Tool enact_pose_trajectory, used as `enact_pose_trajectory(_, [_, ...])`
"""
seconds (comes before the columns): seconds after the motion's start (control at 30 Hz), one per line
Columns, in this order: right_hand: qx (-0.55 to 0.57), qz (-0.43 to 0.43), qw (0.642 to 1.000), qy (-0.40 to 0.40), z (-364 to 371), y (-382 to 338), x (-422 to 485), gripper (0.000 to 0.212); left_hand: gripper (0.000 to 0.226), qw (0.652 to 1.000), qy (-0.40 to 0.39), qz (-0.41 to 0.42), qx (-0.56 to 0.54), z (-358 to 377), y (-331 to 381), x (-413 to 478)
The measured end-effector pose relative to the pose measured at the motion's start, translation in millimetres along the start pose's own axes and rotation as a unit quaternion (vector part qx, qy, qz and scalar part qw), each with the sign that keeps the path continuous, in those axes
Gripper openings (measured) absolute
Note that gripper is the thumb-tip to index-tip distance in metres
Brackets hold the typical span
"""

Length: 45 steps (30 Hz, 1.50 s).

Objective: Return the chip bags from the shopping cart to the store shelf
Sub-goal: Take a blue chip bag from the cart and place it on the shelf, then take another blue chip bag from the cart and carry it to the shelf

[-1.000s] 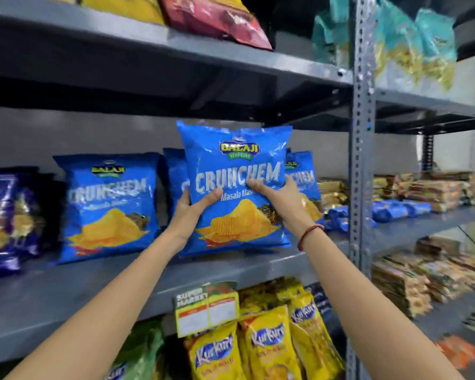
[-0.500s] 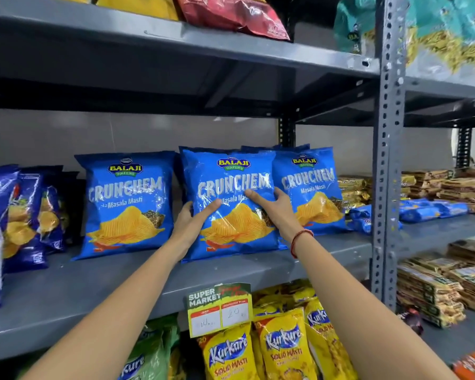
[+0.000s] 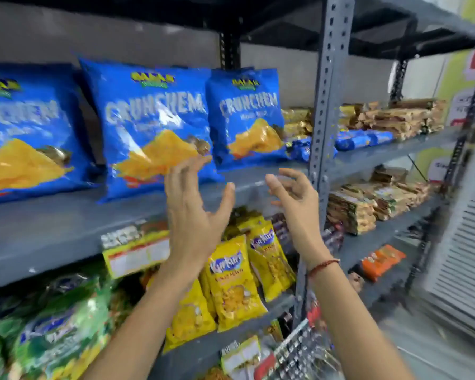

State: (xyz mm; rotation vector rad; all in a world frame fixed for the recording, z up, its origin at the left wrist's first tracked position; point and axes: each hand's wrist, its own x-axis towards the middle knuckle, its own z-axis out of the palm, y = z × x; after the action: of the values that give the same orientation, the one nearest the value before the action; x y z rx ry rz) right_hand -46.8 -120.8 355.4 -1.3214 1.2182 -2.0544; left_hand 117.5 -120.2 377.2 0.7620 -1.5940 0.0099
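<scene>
With both the left hand (image 3: 195,215) and right hand (image 3: 294,196) spread wide and empty, the blue chip bag (image 3: 154,127) standing just beyond their fingertips seems placed, so the shopping cart (image 3: 296,355) below presumably comes next.

A grey wall (image 3: 148,48) stood behind the grey metal shelving. A perforated steel upright (image 3: 322,105) rose between two shelf bays. At the far right there was a white louvred panel (image 3: 466,250) and a yellow-green wall (image 3: 455,75) with signs. The floor (image 3: 436,349) looked grey and blurred.
</scene>
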Motion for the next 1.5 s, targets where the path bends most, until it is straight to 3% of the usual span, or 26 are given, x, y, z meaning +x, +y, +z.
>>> enact_pose_trajectory(0.1, [-0.035,0.053,0.997,0.046,-52.1,34.5,-35.0,0.018,0.039,0.996,-0.084,0.009,-0.035,44.3,10.7,-55.2])
enact_pose_trajectory(0.2, [-0.083,0.139,0.983,0.089,-108.3,75.5,-74.8,0.033,0.035,0.979,-0.190,-0.014,-0.077,89.5,16.2,-113.4])
enact_pose_trajectory(0.37, [-0.145,0.272,0.935,0.175,-198.2,148.4,-150.4,0.021,0.035,0.905,-0.405,-0.091,-0.098,151.9,13.5,-220.7])
enact_pose_trajectory(0.67, [-0.221,0.518,0.782,0.267,-324.1,244.7,-311.3,0.039,0.052,0.680,-0.703,-0.201,-0.047,225.9,-8.4,-405.9])
enact_pose_trajectory(0.83, [-0.228,0.617,0.693,0.295,-358.3,284.4,-388.2,0.062,0.056,0.491,-0.835,-0.247,-0.015,259.8,-21.2,-484.0])
enact_pose_trajectory(0.9, [-0.218,0.654,0.661,0.296,-368.9,301.6,-408.6,0.067,0.059,0.446,-0.853,-0.273,0.000,273.0,-28.4,-506.9])
enact_pose_trajectory(1.03, [-0.152,0.679,0.648,0.310,-382.7,336.3,-427.7,0.068,0.090,0.450,-0.836,-0.314,0.009,302.0,-38.0,-541.1])
enact_pose_trajectory(1.07, [-0.125,0.679,0.651,0.316,-383.5,343.8,-429.7,0.066,0.089,0.445,-0.835,-0.325,0.005,307.2,-38.9,-548.6])
enact_pose_trajectory(1.13, [-0.084,0.675,0.657,0.325,-384.2,359.2,-433.6,0.054,0.073,0.426,-0.826,-0.369,-0.023,312.1,-42.1,-564.5])
enact_pose_trajectory(1.2, [-0.064,0.670,0.660,0.334,-385.4,370.7,-439.6,0.045,0.089,0.392,-0.824,-0.409,-0.030,310.7,-46.6,-577.1])
enact_pose_trajectory(1.27, [-0.063,0.665,0.663,0.340,-387.5,376.8,-443.8,0.057,0.101,0.386,-0.821,-0.421,-0.001,307.0,-50.4,-585.1])
enact_pose_trajectory(1.37, [-0.053,0.657,0.680,0.323,-387.6,378.6,-441.9,0.058,0.097,0.420,-0.796,-0.436,0.014,303.4,-52.6,-589.7])
enact_pose_trajectory(1.5, [-0.030,0.640,0.712,0.288,-376.4,370.2,-426.7,0.027,0.067,0.368,-0.810,-0.456,-0.029,297.5,-52.8,-572.7])
